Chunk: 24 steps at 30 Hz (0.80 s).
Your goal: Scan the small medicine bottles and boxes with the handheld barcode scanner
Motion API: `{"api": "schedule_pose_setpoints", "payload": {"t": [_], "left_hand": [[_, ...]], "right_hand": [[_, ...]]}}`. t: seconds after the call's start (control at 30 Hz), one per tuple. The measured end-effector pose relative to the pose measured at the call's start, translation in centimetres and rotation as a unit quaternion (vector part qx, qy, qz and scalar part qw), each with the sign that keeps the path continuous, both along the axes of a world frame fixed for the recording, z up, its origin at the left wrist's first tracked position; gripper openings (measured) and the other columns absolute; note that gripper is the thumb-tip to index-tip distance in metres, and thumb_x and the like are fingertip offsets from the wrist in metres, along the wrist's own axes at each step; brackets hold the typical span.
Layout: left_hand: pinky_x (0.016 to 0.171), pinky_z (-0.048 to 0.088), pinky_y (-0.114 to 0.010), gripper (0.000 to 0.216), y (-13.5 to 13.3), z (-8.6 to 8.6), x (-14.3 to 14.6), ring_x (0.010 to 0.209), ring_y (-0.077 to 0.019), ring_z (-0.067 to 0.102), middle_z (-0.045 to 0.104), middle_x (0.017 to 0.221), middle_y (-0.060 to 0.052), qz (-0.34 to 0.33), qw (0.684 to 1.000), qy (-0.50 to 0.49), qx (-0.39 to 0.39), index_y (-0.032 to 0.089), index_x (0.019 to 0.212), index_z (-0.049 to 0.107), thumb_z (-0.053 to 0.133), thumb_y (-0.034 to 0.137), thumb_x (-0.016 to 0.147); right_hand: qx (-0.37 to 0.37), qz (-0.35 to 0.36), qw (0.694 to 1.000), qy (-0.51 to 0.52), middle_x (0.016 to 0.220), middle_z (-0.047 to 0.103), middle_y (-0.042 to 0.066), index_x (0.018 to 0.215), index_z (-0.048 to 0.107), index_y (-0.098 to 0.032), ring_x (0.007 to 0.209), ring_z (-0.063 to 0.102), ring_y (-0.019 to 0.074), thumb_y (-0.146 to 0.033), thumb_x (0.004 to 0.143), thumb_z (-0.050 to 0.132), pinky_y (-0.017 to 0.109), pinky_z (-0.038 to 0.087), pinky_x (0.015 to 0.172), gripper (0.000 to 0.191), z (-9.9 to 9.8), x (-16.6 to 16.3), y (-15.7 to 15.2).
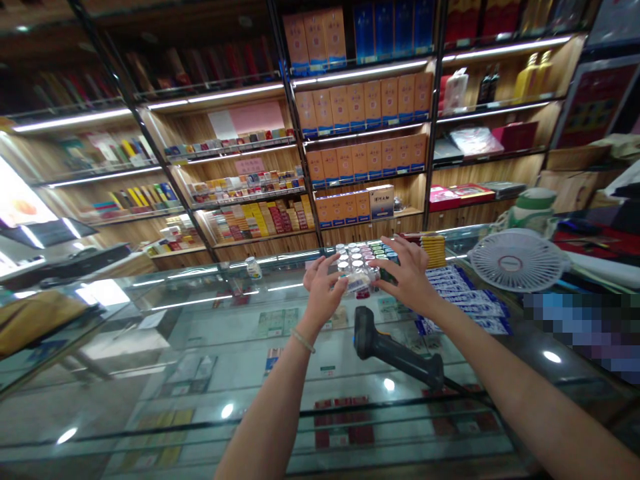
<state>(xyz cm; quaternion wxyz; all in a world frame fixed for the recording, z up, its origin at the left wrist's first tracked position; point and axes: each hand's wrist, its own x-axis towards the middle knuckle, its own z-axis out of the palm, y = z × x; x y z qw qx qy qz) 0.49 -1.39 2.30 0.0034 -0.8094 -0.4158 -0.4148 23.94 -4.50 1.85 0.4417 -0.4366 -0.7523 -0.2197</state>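
A glass counter (pixel 150 320) spans the lower field, with packets visible through its top. At the far left, a lit screen (pixel 23 203) stands above a dark device, and wooden shelves (pixel 240 193) behind carry rows of small coloured packs. On the counter top, left of centre, a small white-capped bottle (pixel 253 267) stands alone. The left hand (pixel 323 288), a thin bracelet (pixel 303 341) at its wrist, is raised with fingers loosely curled and the thumb pressed to the left end of a small clear packet (pixel 357 280). The packet is held above the glass, between both hands and just in front of a tray of capped bottles (pixel 365 255) standing on the counter. Below the hands, a black handheld scanner (pixel 395 350) lies on the glass. The right hand (pixel 407 273) has its fingers spread over the near bottles, its thumb meeting the right end of the packet; whether the fingers touch the caps cannot be told. Behind, shelves hold orange boxes (pixel 365 103). Further right, blue-and-white packs (pixel 470 300) lie fanned on the glass beside a white desk fan (pixel 515 260).
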Motion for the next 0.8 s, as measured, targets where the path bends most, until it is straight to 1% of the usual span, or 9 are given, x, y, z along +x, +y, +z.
{"api": "schedule_pose_setpoints", "payload": {"t": [0.07, 0.13, 0.17, 0.2, 0.27, 0.33, 0.43, 0.63, 0.8], "left_hand": [[0.118, 0.032, -0.048, 0.041, 0.0, 0.0, -0.1, 0.139, -0.0275, 0.039, 0.055, 0.146, -0.005, 0.010, 1.000, -0.007, 0.011, 0.023, 0.089, 0.078, 0.043, 0.041, 0.099], [0.118, 0.029, -0.050, 0.041, -0.3, 0.0, -0.3, 0.140, -0.0283, 0.038, 0.051, 0.149, -0.008, 0.036, 0.998, -0.013, 0.039, 0.025, 0.111, 0.074, 0.044, 0.050, 0.099], [0.119, 0.026, -0.052, 0.045, -0.5, 0.1, -0.4, 0.141, -0.0296, 0.037, 0.047, 0.152, -0.009, 0.053, 0.997, -0.007, 0.059, 0.026, 0.123, 0.069, 0.049, 0.055, 0.096], [0.120, 0.021, -0.053, 0.054, -0.7, 0.1, -0.4, 0.142, -0.0314, 0.035, 0.043, 0.154, -0.011, 0.070, 0.994, 0.005, 0.081, 0.027, 0.133, 0.063, 0.055, 0.061, 0.091], [0.121, 0.012, -0.055, 0.075, -1.1, 0.1, -0.5, 0.143, -0.0346, 0.033, 0.039, 0.156, -0.013, 0.096, 0.986, 0.041, 0.128, 0.029, 0.141, 0.055, 0.067, 0.068, 0.078], [0.121, 0.007, -0.053, 0.077, -1.4, 0.1, -0.4, 0.143, -0.0349, 0.034, 0.040, 0.155, -0.013, 0.108, 0.977, 0.071, 0.167, 0.032, 0.139, 0.057, 0.072, 0.069, 0.073], [0.120, 0.005, -0.052, 0.061, -1.6, 0.1, -0.3, 0.140, -0.0330, 0.038, 0.044, 0.151, -0.010, 0.115, 0.969, 0.088, 0.202, 0.036, 0.130, 0.065, 0.073, 0.063, 0.076], [0.120, 0.007, -0.051, 0.047, -1.6, 0.1, -0.3, 0.138, -0.0318, 0.040, 0.046, 0.149, -0.009, 0.123, 0.964, 0.078, 0.221, 0.037, 0.120, 0.071, 0.075, 0.058, 0.078], [0.120, 0.007, -0.052, 0.042, -1.7, 0.1, -0.4, 0.137, -0.0324, 0.041, 0.047, 0.148, -0.008, 0.121, 0.966, 0.068, 0.219, 0.037, 0.115, 0.073, 0.077, 0.054, 0.077]], "right_hand": [[0.011, -0.005, 1.000, 0.007, 0.154, 0.044, 0.007, 0.113, 0.072, -0.032, 0.144, 0.032, 0.0331, -0.045, 0.087, 0.071, 0.055, 0.022, 0.114, 0.029, 0.1, 0.1, -0.1], [0.023, -0.013, 0.999, 0.019, 0.153, 0.045, 0.007, 0.111, 0.073, -0.031, 0.144, 0.032, 0.0331, -0.044, 0.087, 0.071, 0.055, 0.022, 0.115, 0.028, 0.1, 0.2, -0.1], [0.028, -0.016, 0.999, 0.024, 0.153, 0.045, 0.008, 0.111, 0.073, -0.031, 0.143, 0.033, 0.0331, -0.044, 0.087, 0.071, 0.055, 0.022, 0.115, 0.027, 0.2, 0.2, -0.1], [0.032, -0.019, 0.999, 0.026, 0.152, 0.046, 0.008, 0.110, 0.073, -0.031, 0.143, 0.033, 0.0333, -0.045, 0.087, 0.071, 0.055, 0.022, 0.115, 0.027, 0.2, 0.3, -0.1], [0.036, -0.021, 0.999, 0.025, 0.151, 0.047, 0.008, 0.108, 0.074, -0.030, 0.142, 0.034, 0.0334, -0.045, 0.087, 0.071, 0.055, 0.023, 0.115, 0.026, 0.2, 0.4, -0.1], [0.034, -0.024, 0.999, 0.017, 0.151, 0.047, 0.008, 0.108, 0.074, -0.031, 0.142, 0.034, 0.0336, -0.044, 0.087, 0.071, 0.055, 0.022, 0.114, 0.025, 0.2, 0.4, -0.1], [0.024, -0.031, 0.999, 0.001, 0.152, 0.046, 0.006, 0.109, 0.074, -0.032, 0.142, 0.032, 0.0339, -0.044, 0.086, 0.072, 0.055, 0.021, 0.114, 0.027, 0.2, 0.5, -0.1], [0.016, -0.042, 0.999, -0.017, 0.153, 0.044, 0.007, 0.112, 0.072, -0.032, 0.143, 0.030, 0.0338, -0.046, 0.086, 0.071, 0.055, 0.019, 0.114, 0.030, 0.1, 0.7, 0.0], [0.001, -0.035, 0.998, -0.047, 0.153, 0.046, 0.008, 0.112, 0.072, -0.032, 0.143, 0.031, 0.0334, -0.048, 0.086, 0.070, 0.055, 0.018, 0.114, 0.030, 1.1, 0.8, 0.1]]}}
